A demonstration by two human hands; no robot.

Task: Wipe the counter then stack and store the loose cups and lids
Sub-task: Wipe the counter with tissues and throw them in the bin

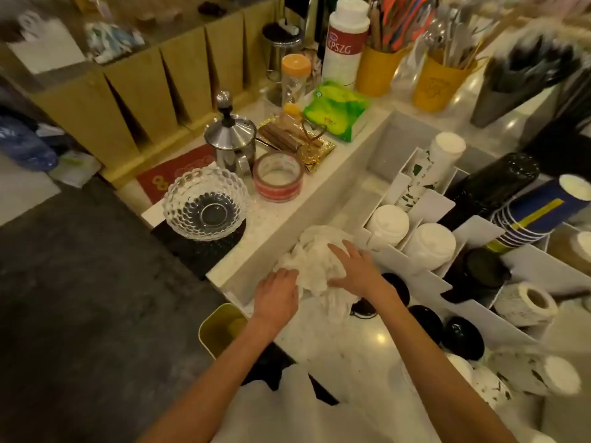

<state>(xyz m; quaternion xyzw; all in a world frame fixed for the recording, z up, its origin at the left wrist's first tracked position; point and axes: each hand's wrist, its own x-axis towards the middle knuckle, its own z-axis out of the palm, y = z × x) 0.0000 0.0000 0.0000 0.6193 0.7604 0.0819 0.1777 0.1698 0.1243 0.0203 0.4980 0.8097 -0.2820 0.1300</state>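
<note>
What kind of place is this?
Probably a café or drinks counter: stacked paper cups in a white divider rack, tubs of straws, and a steel milk frother.

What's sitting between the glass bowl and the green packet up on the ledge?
In the head view, between the glass bowl and the green packet sit a tape roll, a steel jug and a gold tray of brown sticks.

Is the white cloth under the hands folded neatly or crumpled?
Crumpled: the white cloth lies bunched in irregular wrinkles, with both hands pressing on it.
</note>
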